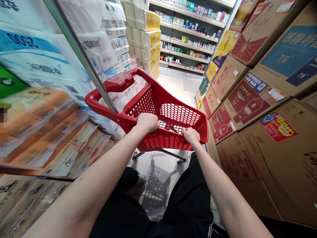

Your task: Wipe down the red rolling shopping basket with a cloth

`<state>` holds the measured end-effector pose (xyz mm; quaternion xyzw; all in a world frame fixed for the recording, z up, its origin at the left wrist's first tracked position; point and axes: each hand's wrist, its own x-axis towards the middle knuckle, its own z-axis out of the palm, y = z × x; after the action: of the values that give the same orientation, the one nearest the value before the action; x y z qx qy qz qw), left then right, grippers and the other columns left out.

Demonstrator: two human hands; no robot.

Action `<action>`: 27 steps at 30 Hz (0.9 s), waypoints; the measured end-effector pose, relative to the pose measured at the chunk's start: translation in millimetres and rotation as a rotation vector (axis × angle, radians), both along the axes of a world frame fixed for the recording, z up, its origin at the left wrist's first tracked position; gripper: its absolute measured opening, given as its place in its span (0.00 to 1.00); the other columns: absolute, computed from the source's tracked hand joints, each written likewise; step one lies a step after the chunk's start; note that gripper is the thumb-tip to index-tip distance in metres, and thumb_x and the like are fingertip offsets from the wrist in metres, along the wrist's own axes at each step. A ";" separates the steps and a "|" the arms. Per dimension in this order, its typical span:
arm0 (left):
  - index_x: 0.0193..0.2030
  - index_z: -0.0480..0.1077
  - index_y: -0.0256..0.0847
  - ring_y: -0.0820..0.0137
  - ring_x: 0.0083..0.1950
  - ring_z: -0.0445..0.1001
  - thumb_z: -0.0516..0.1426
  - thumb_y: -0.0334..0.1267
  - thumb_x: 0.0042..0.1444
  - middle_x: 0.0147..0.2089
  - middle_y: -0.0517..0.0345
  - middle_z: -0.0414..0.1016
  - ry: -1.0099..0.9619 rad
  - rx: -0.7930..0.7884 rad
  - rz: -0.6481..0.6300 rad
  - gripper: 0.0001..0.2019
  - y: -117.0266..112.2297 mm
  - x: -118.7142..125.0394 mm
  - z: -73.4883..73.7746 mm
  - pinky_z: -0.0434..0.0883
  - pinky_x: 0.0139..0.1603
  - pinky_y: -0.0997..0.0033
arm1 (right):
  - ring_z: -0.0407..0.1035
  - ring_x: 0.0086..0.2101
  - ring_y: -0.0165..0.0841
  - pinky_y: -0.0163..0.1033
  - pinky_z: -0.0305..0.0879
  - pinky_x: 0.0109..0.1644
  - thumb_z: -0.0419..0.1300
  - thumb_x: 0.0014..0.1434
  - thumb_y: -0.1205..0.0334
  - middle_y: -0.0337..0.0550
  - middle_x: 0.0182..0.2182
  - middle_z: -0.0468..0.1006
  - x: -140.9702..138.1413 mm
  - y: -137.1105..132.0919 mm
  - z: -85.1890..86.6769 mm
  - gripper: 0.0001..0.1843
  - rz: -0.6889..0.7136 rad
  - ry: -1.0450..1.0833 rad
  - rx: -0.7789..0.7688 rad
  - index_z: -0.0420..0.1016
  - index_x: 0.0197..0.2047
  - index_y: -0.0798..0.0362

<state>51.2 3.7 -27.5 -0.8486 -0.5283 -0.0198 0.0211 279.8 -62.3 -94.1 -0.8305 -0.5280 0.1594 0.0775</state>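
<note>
Free: above cart [166,140] | blocked: cartons [252,109] right, wrapped packs [61,71] left

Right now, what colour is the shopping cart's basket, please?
The basket is red, as the head view shows.

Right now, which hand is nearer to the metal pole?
Left. The left hand holds the basket rim close to the foot of the metal pole; the right hand holds the same rim farther away.

One red cart [160,141], two bare hands [148,123], one metal pole [82,56] toward ten o'clock, one shelving unit [192,47] over at one o'clock
</note>
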 end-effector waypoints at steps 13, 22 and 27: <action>0.31 0.78 0.39 0.56 0.37 0.77 0.42 0.61 0.57 0.33 0.42 0.80 0.129 -0.106 -0.039 0.32 -0.2 3.9 2.8 0.66 0.37 0.64 | 0.74 0.44 0.45 0.44 0.65 0.47 0.42 0.63 0.47 0.53 0.42 0.80 -1.6 -7.0 1.6 0.29 -0.022 0.006 0.014 0.80 0.42 0.52; 0.29 0.78 0.40 0.58 0.37 0.77 0.42 0.59 0.59 0.31 0.44 0.79 0.144 0.014 -0.167 0.31 -13.1 4.0 0.1 0.64 0.36 0.66 | 0.74 0.42 0.44 0.44 0.65 0.46 0.42 0.63 0.49 0.52 0.40 0.81 -2.4 -10.5 3.1 0.27 -0.028 0.012 0.039 0.81 0.39 0.51; 0.28 0.78 0.43 0.62 0.35 0.77 0.40 0.54 0.62 0.31 0.48 0.79 0.105 0.064 -0.232 0.30 -24.9 6.1 -1.5 0.62 0.34 0.67 | 0.74 0.42 0.43 0.43 0.64 0.47 0.42 0.63 0.48 0.52 0.40 0.81 -2.0 -12.0 2.5 0.28 -0.028 0.009 0.049 0.81 0.40 0.51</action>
<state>57.3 -21.2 -29.0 -0.9027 -0.4239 0.0054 0.0733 277.8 -74.3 -91.5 -0.8351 -0.5196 0.1488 0.1023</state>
